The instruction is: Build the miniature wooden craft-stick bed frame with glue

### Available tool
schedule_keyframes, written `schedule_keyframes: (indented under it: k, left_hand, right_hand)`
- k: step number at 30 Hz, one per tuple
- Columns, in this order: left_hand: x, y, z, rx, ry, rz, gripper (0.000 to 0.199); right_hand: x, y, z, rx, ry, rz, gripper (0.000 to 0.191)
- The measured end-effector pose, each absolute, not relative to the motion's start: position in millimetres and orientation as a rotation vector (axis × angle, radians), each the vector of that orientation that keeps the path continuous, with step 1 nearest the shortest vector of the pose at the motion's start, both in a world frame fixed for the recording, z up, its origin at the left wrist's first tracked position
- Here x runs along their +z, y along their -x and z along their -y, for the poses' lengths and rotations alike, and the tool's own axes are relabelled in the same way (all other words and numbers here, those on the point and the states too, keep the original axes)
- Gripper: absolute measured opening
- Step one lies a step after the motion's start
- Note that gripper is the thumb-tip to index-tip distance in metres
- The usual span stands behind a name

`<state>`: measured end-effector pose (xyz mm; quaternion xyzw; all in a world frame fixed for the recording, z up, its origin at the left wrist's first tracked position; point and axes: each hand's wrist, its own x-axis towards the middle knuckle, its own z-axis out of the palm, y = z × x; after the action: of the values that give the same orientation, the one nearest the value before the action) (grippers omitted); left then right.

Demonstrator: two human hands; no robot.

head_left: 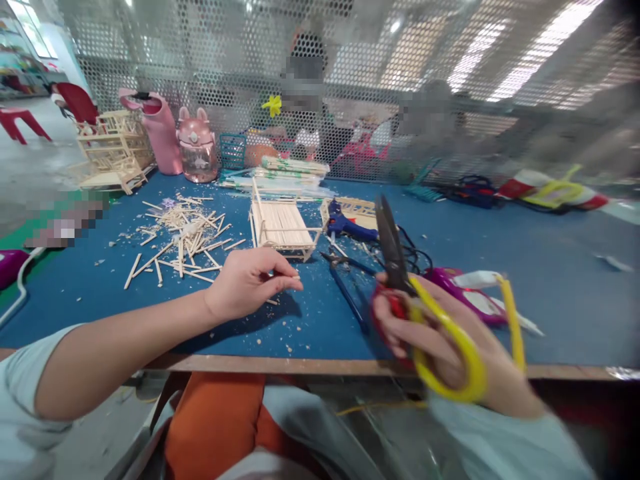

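My right hand [430, 327] is wrapped round the handles of a pair of scissors [391, 247], one handle yellow and the other red. The dark blades point up and away, slightly blurred by motion. My left hand [250, 283] is closed in a pinch above the table; a tiny pale tip shows at the fingertips, too small to name. Just beyond it stands a small bed-like model [285, 227] made of wooden sticks. Loose cut sticks [185, 240] lie in a pile to the left. Blue-handled pliers [347, 293] rest between my hands.
A blue glue gun [355, 228] and a purple glue gun [470, 293] lie to the right. Bundled sticks [295, 170], a pink bottle [163, 137] and a clear pink cup [199, 150] stand along the mesh screen [225, 67]. More stick models [115, 150] are at far left.
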<state>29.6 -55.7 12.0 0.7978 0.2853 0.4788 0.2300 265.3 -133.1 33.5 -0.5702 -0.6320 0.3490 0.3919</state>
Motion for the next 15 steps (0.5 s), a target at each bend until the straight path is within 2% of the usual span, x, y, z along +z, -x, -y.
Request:
schedule_keyframes:
  k: [2,4,15]
  left_hand:
    - [15,-36,56,1.347,-2.292,-0.73,0.01]
    - [17,-40,56,1.38,-2.356,-0.691,0.011]
    - [13,-35,55,1.426,-2.433,-0.664,0.009]
  right_hand:
    - [30,-232,118,1.186,1.183,1.283,0.037]
    - [28,-210,105,1.27,1.059,1.199,0.045]
    - [21,-190,97,1.274,1.026,1.039,0.05]
